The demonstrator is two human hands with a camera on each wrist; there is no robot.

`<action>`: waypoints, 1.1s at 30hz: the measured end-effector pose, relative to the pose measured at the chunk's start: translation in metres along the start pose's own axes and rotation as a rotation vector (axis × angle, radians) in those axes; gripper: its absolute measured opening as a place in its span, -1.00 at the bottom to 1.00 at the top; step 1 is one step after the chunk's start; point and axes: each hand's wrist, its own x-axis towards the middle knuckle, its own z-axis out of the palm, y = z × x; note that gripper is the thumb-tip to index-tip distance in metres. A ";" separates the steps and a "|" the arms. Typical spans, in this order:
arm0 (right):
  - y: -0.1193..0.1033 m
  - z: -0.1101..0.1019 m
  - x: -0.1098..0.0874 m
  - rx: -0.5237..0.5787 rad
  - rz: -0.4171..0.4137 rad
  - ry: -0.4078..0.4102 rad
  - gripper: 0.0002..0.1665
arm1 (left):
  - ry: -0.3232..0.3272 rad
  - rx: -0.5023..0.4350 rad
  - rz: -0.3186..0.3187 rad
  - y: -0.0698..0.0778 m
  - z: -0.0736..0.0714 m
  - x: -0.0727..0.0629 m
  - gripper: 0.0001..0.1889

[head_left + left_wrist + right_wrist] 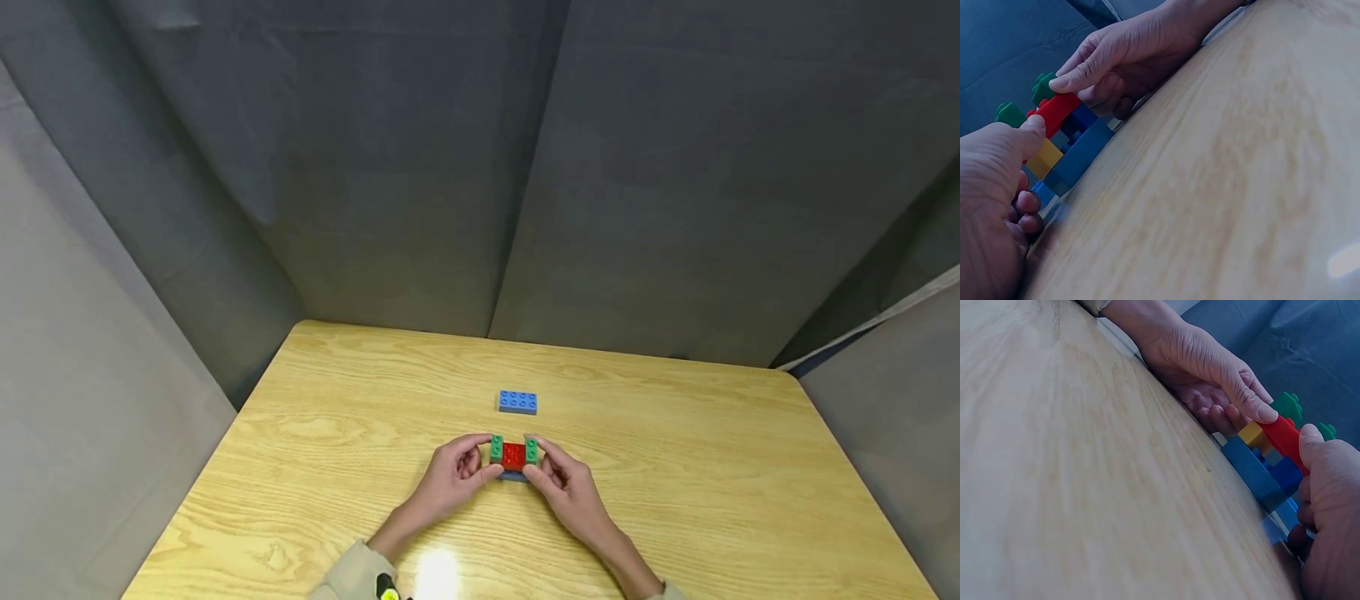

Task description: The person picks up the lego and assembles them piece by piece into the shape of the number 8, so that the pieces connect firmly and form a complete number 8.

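A stack of toy building bricks stands on the table between the two hands. Its base is a blue brick (1079, 159), with a yellow brick (1045, 159) and a small dark blue brick (1285, 474) at opposite ends above it. Across these lies a red brick (513, 456), topped by a left green brick (497, 448) and a right green brick (531, 450). My left hand (452, 475) pinches the stack's left end, thumb at the near side of the red brick. The right hand (567, 492) pinches the right end likewise. The far fingertips are partly hidden.
Behind the stack, a separate blue brick (517, 402) with several studs lies on the wooden table (337, 400). Grey curtains (405, 167) hang beyond the table's back edge and along both sides.
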 end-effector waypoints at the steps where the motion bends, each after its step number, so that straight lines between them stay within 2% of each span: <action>1: 0.000 0.000 0.000 0.006 -0.006 0.003 -0.53 | -0.003 0.003 -0.002 0.000 0.000 0.000 -0.58; 10: 0.002 -0.001 -0.001 0.038 -0.017 0.006 -0.54 | -0.015 0.005 -0.026 0.003 -0.001 0.000 -0.52; 16: 0.007 -0.001 -0.002 0.038 -0.034 0.004 -0.53 | 0.018 0.002 0.087 0.003 0.000 0.001 -0.58; 19: 0.008 -0.001 -0.002 0.034 -0.039 0.003 -0.51 | 0.044 -0.007 0.120 0.004 0.000 0.001 -0.64; 22: 0.006 -0.002 -0.001 0.029 -0.024 0.004 -0.51 | 0.078 0.010 0.105 0.006 -0.002 0.004 -0.69; 26: 0.002 -0.003 0.000 0.026 0.011 0.002 -0.51 | 0.118 0.052 0.054 0.003 -0.003 0.011 -0.68; 29: 0.000 -0.003 0.000 0.026 0.021 -0.003 -0.50 | 0.123 0.096 0.032 -0.001 -0.004 0.017 -0.65; 33: 0.001 -0.002 -0.001 0.028 0.028 -0.009 -0.49 | 0.122 0.205 0.019 -0.005 -0.005 0.026 -0.59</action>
